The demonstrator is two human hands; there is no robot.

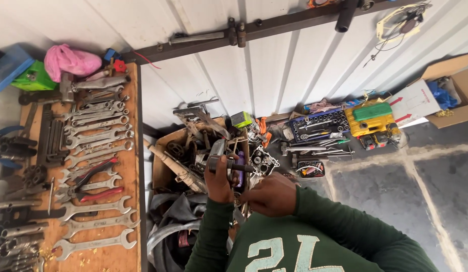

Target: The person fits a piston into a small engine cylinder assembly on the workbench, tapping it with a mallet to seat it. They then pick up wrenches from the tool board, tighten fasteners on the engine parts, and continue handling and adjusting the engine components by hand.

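**Both hands at metal part over scrap box**

Left hand (pixel 220 182), fingers wrapped around a grey metal part (pixel 217 153) with a dark shaft pointing to 3 o'clock. Right hand (pixel 270 195) just beside it, fingers curled; cannot tell what they hold. Beyond, open cardboard box (pixel 168 138) of scrap. At 9 o'clock, bench (pixel 134 151) with spanners (pixel 95 207). At 2 o'clock: blue socket tray (pixel 318 124), yellow case (pixel 373 121), white panel with red arrows (pixel 412 103).

I see grey steel spanners (pixel 95 207) laid in a row on the orange-brown wooden board (pixel 104 259), and red-handled pliers (pixel 100 194) among them. I note a pink cloth bundle (pixel 71 60), a green box (pixel 33 79), a yellow-and-green plastic case (pixel 371 120), and white corrugated wall panels (pixel 274 70). My dark green sleeves (pixel 339 224) carry pale lettering.
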